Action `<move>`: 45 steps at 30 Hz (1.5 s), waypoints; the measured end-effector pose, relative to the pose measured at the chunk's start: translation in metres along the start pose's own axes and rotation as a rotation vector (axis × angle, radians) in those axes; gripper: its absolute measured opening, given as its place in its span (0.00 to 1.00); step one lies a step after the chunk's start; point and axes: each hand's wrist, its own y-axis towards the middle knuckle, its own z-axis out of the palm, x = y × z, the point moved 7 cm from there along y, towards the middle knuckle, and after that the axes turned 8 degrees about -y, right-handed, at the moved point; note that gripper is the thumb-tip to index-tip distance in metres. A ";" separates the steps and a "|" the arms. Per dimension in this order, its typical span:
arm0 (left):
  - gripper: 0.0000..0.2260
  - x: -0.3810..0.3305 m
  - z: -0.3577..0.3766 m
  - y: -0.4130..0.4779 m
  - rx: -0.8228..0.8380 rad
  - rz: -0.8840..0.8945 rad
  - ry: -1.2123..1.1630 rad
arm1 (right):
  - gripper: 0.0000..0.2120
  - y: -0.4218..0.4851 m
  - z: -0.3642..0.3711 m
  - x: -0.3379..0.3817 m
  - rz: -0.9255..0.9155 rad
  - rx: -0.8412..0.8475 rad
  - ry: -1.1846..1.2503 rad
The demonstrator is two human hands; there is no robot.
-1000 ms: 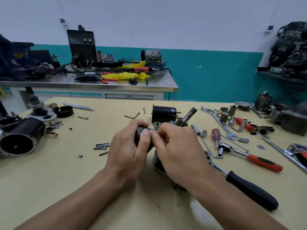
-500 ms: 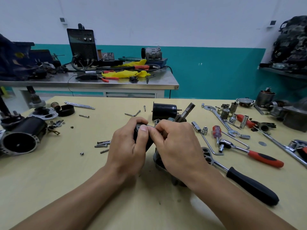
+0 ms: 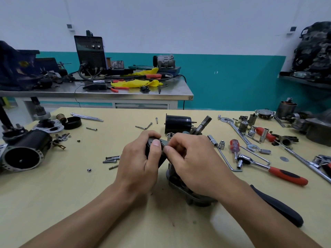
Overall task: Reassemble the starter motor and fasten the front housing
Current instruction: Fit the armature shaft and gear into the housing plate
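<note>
In the head view, the left hand point(image 3: 141, 167) gripped a black rounded motor part point(image 3: 150, 141) at mid-bench. The right hand point(image 3: 193, 163) pinched its near edge, over the grey cast-metal housing point(image 3: 180, 187) at six o'clock. The fitting looked unfinished, and seating the part squarely seemed to be next. Loose dark bolts point(image 3: 112, 159) lay at nine o'clock and the red-handled ratchet point(image 3: 268, 169) at three, both clear of the work.
</note>
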 end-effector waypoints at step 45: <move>0.09 -0.006 0.001 0.000 0.008 0.013 0.030 | 0.14 -0.001 0.002 0.003 -0.035 -0.041 -0.066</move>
